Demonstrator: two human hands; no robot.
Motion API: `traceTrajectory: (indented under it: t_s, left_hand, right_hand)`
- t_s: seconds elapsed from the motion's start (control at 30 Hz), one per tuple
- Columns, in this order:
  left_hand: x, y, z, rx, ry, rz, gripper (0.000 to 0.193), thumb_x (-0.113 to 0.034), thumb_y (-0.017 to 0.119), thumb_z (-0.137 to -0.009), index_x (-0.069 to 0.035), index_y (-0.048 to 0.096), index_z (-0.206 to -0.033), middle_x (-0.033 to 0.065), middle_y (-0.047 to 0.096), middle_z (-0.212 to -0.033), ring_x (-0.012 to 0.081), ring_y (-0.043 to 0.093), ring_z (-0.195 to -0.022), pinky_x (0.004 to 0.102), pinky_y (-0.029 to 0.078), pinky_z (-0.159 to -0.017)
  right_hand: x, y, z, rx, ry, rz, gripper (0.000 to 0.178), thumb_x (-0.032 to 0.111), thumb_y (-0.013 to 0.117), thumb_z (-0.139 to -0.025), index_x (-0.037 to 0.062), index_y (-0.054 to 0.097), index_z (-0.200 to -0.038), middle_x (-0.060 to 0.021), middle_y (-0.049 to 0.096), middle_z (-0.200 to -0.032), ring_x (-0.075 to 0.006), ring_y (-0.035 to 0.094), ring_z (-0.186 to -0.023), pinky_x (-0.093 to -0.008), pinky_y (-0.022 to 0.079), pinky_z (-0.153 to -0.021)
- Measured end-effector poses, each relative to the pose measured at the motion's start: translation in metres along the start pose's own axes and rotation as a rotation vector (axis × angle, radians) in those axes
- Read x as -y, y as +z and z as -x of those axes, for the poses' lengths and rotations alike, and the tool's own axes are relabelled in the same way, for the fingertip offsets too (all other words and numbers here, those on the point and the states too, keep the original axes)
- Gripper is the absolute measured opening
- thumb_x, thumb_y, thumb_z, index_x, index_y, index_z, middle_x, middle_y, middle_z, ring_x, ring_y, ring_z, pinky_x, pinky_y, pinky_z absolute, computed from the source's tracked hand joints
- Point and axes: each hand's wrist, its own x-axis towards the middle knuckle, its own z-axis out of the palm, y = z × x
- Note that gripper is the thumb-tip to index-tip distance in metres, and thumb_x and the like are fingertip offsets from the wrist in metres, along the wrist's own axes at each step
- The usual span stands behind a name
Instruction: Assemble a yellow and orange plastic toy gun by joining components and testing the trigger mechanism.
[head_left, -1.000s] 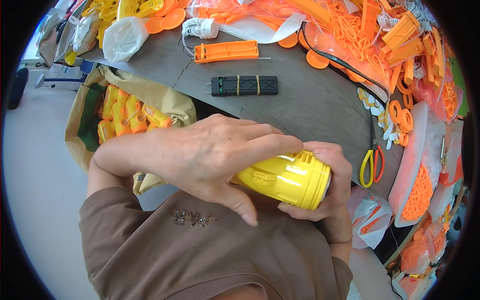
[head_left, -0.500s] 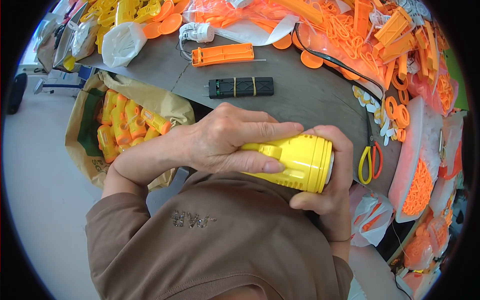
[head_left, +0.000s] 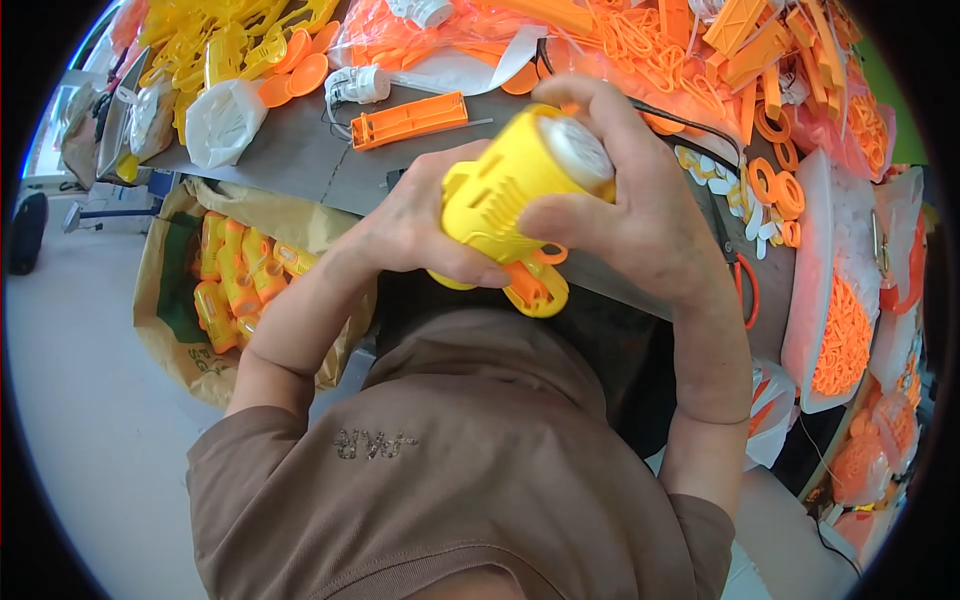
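Note:
A yellow plastic flashlight body point(head_left: 492, 195) is held between my two hands above the table's near edge. Its wide end tilts up and to the right, showing a round white insert point(head_left: 577, 150). My left hand point(head_left: 415, 220) grips the narrower part, thumb underneath. My right hand point(head_left: 640, 195) wraps the wide end, thumb and fingers on either side of the white insert. Just below the body shows a yellow-and-orange plastic piece point(head_left: 537, 287); whether it is joined to the body I cannot tell. The black block on the table is almost wholly hidden behind my hands.
An orange tray-like part point(head_left: 410, 121) and a white motor-like piece point(head_left: 358, 86) lie beyond my hands. At left, a paper bag point(head_left: 165, 300) holds several yellow-and-orange flashlights. Red-handled scissors point(head_left: 748, 290) and orange rings point(head_left: 790, 195) lie right, beside a bin point(head_left: 808, 340) of small orange parts.
Both hands have moved the flashlight body away from me and tilted its wide end upward. The white insert now faces up, and the yellow-and-orange piece below has come into sight.

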Motion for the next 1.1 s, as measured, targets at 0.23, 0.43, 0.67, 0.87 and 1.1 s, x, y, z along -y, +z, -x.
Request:
traceTrajectory:
  t_s: [0.23,0.43,0.67,0.87,1.1]
  left_hand:
    - [0.018,-0.026,0.027,-0.275,0.174,0.423,0.088,-0.029,0.078,-0.050,0.005,0.045,-0.124,0.0168,0.059,-0.108,0.0257,0.061,-0.097,0.0356,0.050,-0.083]
    - [0.024,-0.024,0.024,-0.244,0.261,0.523,0.091,-0.031,0.078,-0.050,0.004,0.042,-0.126,0.0178,0.058,-0.102,0.0272,0.060,-0.090,0.0355,0.050,-0.078]
    - [0.017,-0.006,0.022,-0.166,0.304,0.567,0.088,-0.036,0.078,-0.052,0.003,0.043,-0.123,0.0169,0.057,-0.103,0.0259,0.059,-0.088,0.0354,0.049,-0.075]
    - [-0.012,0.023,0.042,-0.319,0.308,-0.068,0.083,-0.043,0.075,-0.059,-0.002,0.043,-0.123,0.0135,0.056,-0.103,0.0214,0.057,-0.086,0.0323,0.050,-0.076]
    - [0.015,-0.003,0.020,-0.559,0.196,0.393,0.078,-0.032,0.063,-0.065,0.003,0.037,-0.130,0.0155,0.054,-0.116,0.0269,0.057,-0.103,0.0385,0.048,-0.089]
  right_hand:
    - [-0.027,0.014,0.037,-0.199,-0.149,0.052,0.091,0.065,0.063,-0.074,-0.0029,0.041,-0.130,-0.0087,0.056,-0.102,-0.0135,0.054,-0.082,-0.0252,0.045,-0.072]
    - [-0.054,0.065,0.045,-0.169,-0.253,-0.217,0.077,0.050,0.067,-0.079,-0.0026,0.038,-0.126,-0.0101,0.055,-0.089,-0.0161,0.051,-0.066,-0.0277,0.046,-0.062]
    - [-0.047,0.075,0.032,-0.456,-0.521,0.045,0.050,0.041,0.053,-0.091,-0.0048,0.048,-0.112,-0.0156,0.060,-0.085,-0.0257,0.061,-0.060,-0.0323,0.047,-0.054]
    - [-0.054,0.071,0.036,-0.399,-0.391,-0.318,0.072,0.060,0.035,-0.092,-0.0088,0.052,-0.106,-0.0161,0.059,-0.096,-0.0189,0.059,-0.083,-0.0285,0.047,-0.073]
    - [-0.053,0.044,0.016,-0.231,-0.136,-0.174,0.044,0.040,0.046,-0.093,-0.0010,0.052,-0.109,-0.0093,0.059,-0.088,-0.0153,0.055,-0.070,-0.0279,0.045,-0.063]
